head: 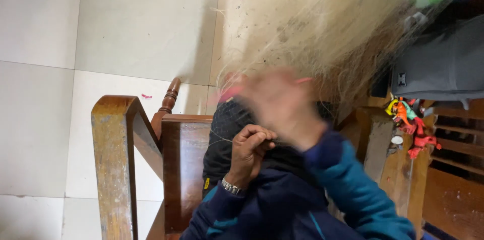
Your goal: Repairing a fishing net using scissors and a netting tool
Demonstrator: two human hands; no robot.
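Left hand (250,148) is pinched shut on a thin line over the dark net (227,124) in the lap, right hand (282,104) too blurred to tell, maybe pulling netting (322,33) — keep that line taut, I'd say.

The light is soft and even. The right hand (282,104) is very blurry, maybe from moving fast. The pale net (322,33) looks fuzzy too.

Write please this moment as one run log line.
left hand: closed, pinching thin thread | right hand: blurred, grip unclear | pale net above | wooden chair beside
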